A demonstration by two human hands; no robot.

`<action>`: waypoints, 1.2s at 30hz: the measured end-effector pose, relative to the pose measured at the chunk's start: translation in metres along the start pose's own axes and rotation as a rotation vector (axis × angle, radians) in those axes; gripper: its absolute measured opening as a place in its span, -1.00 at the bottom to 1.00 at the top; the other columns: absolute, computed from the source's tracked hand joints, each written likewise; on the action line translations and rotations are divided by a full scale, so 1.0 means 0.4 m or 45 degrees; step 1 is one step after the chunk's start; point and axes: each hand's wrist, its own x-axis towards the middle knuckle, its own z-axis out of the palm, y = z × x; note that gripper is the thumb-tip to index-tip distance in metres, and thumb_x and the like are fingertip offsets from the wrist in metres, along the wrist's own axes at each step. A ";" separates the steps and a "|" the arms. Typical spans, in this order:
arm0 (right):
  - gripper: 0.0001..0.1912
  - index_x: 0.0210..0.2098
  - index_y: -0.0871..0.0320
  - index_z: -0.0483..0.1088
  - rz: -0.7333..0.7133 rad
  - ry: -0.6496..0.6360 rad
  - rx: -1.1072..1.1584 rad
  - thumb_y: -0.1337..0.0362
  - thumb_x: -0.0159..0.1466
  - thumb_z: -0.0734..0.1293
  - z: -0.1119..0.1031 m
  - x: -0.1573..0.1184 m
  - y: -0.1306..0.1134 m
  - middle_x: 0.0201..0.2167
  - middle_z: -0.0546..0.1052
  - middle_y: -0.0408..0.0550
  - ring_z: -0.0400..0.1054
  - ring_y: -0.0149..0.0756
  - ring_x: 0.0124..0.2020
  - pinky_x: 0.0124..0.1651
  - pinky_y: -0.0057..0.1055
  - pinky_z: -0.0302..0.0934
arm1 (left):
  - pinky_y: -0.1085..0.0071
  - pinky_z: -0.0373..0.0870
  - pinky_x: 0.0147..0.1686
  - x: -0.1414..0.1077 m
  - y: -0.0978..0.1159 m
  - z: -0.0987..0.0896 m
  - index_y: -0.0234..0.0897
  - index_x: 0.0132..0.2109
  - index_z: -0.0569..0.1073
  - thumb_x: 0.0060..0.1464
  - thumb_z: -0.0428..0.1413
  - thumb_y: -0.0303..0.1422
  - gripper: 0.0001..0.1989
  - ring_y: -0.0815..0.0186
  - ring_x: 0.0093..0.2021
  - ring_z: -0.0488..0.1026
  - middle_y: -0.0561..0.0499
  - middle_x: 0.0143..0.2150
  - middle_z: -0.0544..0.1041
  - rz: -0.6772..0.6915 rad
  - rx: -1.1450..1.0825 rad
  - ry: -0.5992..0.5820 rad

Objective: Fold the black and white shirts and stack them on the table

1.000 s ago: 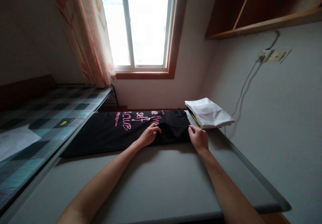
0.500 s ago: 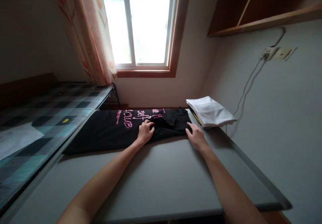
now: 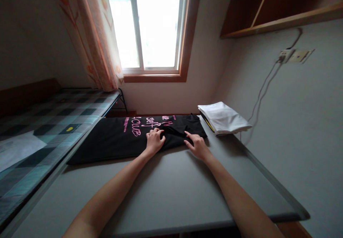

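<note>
A black T-shirt [image 3: 112, 138] with pink lettering lies folded in a long strip across the far side of the table. My left hand [image 3: 155, 140] rests on its near middle part, thumb apart from the fingers. Over the right part of the shirt is my right hand [image 3: 197, 146], open, with index finger and thumb spread near a raised dark fold [image 3: 177, 130]. Whether the right fingertips touch the cloth is hard to tell. The left end of the shirt lies flat and the lettering is partly folded under.
A stack of folded clothes, white on top [image 3: 223, 118], sits at the table's [image 3: 160, 195] far right corner by the wall. To the left is a bed with a checked mattress [image 3: 88, 104] and a white sheet of paper [image 3: 20, 148]. A shelf [image 3: 281, 18] overhangs on the right.
My right hand has moved left, from the shirt's right end to the raised fold. My left hand has stayed nearly in place on the shirt.
</note>
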 end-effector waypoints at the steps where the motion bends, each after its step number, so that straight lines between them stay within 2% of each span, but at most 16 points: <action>1: -0.53 0.21 0.10 0.31 0.004 -0.016 -0.023 0.16 0.34 0.21 0.004 0.003 -0.008 -0.03 0.53 0.08 0.35 -0.11 0.00 0.04 -0.21 0.19 | 0.19 0.21 -0.01 -0.001 0.000 -0.001 -0.17 0.02 0.51 0.14 0.06 -0.30 -0.68 0.10 0.02 0.35 -0.08 0.02 0.47 0.009 -0.001 -0.007; 5: -0.58 0.15 0.00 0.39 0.056 -0.064 -0.114 0.11 0.34 0.22 0.024 0.028 -0.035 0.00 0.51 0.04 0.34 -0.09 -0.01 0.02 -0.21 0.20 | 0.17 0.20 -0.01 -0.002 0.002 -0.001 -0.18 -0.02 0.53 0.13 0.06 -0.31 -0.71 0.09 0.01 0.34 -0.09 -0.01 0.48 0.039 0.002 -0.018; 8: -0.58 0.11 0.05 0.44 0.213 -0.073 -0.081 0.10 0.30 0.26 0.039 0.069 -0.047 -0.04 0.53 0.08 0.38 -0.10 -0.04 -0.01 -0.25 0.23 | 0.18 0.20 -0.01 -0.001 0.003 -0.001 -0.17 -0.03 0.53 0.13 0.06 -0.30 -0.71 0.10 0.01 0.33 -0.09 -0.02 0.48 0.041 0.015 -0.021; 11: -0.69 -0.10 0.19 0.55 0.421 -0.132 0.099 0.22 0.22 0.31 0.044 0.129 -0.050 -0.20 0.58 0.13 0.46 -0.10 -0.14 -0.04 -0.28 0.27 | 0.17 0.20 -0.01 -0.001 0.004 -0.002 -0.17 -0.02 0.53 0.14 0.05 -0.31 -0.71 0.10 0.01 0.33 -0.09 -0.02 0.48 0.038 0.014 -0.026; 13: -0.73 -0.18 0.21 0.57 0.456 -0.171 0.266 0.30 0.19 0.29 0.042 0.171 -0.049 -0.23 0.60 0.11 0.48 -0.14 -0.18 -0.07 -0.32 0.29 | 0.16 0.20 -0.01 -0.001 0.003 -0.003 -0.18 -0.02 0.53 0.14 0.04 -0.31 -0.71 0.10 0.01 0.34 -0.10 -0.03 0.48 0.033 0.004 -0.025; 15: -0.61 -0.02 0.20 0.51 0.410 -0.111 0.445 0.35 0.17 0.26 0.037 0.200 -0.046 -0.07 0.57 0.11 0.48 -0.20 -0.15 -0.07 -0.35 0.31 | 0.16 0.20 0.00 -0.001 0.003 -0.004 -0.20 -0.02 0.53 0.14 0.04 -0.32 -0.71 0.10 0.00 0.35 -0.10 -0.04 0.48 0.028 -0.007 -0.016; 17: -0.39 0.20 0.17 0.32 0.348 0.013 0.587 0.36 0.14 0.24 0.033 0.207 -0.038 0.13 0.45 0.13 0.46 -0.24 -0.09 -0.06 -0.34 0.33 | 0.16 0.20 0.00 -0.002 0.003 -0.003 -0.21 -0.03 0.53 0.14 0.05 -0.32 -0.71 0.11 0.00 0.35 -0.10 -0.05 0.49 0.030 -0.014 -0.005; 19: -0.26 0.30 0.15 0.16 0.305 0.115 0.628 0.36 0.10 0.25 0.029 0.191 -0.020 0.18 0.39 0.15 0.44 -0.21 -0.06 -0.05 -0.29 0.34 | 0.15 0.19 0.01 -0.002 0.003 -0.003 -0.21 -0.04 0.52 0.14 0.05 -0.32 -0.72 0.11 0.01 0.35 -0.09 -0.05 0.49 0.034 -0.011 0.001; 21: -0.30 0.27 0.15 0.21 0.256 0.185 0.499 0.35 0.10 0.24 0.025 0.159 0.008 0.14 0.43 0.12 0.41 -0.18 -0.02 0.03 -0.23 0.31 | 0.15 0.18 0.01 -0.002 0.002 -0.001 -0.20 -0.04 0.52 0.15 0.04 -0.32 -0.73 0.11 0.02 0.35 -0.09 -0.03 0.49 0.031 -0.006 0.000; 23: -0.45 0.13 0.18 0.37 0.207 0.257 0.301 0.35 0.14 0.21 0.021 0.122 0.042 0.07 0.48 0.10 0.37 -0.14 0.04 0.15 -0.17 0.21 | 0.16 0.18 0.01 0.000 0.000 0.000 -0.19 -0.04 0.52 0.17 0.03 -0.33 -0.74 0.11 0.02 0.35 -0.08 -0.02 0.49 0.014 -0.010 -0.009; 26: -0.59 -0.02 0.20 0.47 0.273 0.302 0.052 0.32 0.20 0.18 0.016 0.081 0.092 0.00 0.51 0.13 0.32 -0.08 0.08 0.18 -0.11 0.15 | 0.17 0.19 0.01 0.005 -0.006 0.003 -0.16 0.00 0.51 0.18 0.02 -0.36 -0.73 0.12 0.03 0.36 -0.07 0.01 0.48 -0.020 -0.062 -0.019; 32: -0.62 0.01 0.18 0.47 0.483 0.198 -0.177 0.26 0.26 0.21 0.012 0.064 0.132 -0.12 0.54 0.16 0.41 -0.07 -0.07 0.02 -0.17 0.22 | 0.17 0.19 0.05 0.008 -0.011 0.003 -0.15 0.04 0.50 0.18 0.03 -0.40 -0.69 0.16 0.04 0.39 -0.06 0.03 0.47 -0.027 -0.156 -0.003; 36: -0.65 0.00 0.11 0.48 0.534 0.113 -0.215 0.29 0.27 0.21 0.006 0.061 0.126 -0.09 0.54 0.13 0.39 -0.05 -0.03 0.02 -0.13 0.19 | 0.16 0.19 0.03 0.004 -0.010 -0.001 -0.13 0.03 0.51 0.19 0.01 -0.41 -0.69 0.14 0.03 0.39 -0.07 0.04 0.48 -0.060 -0.114 0.016</action>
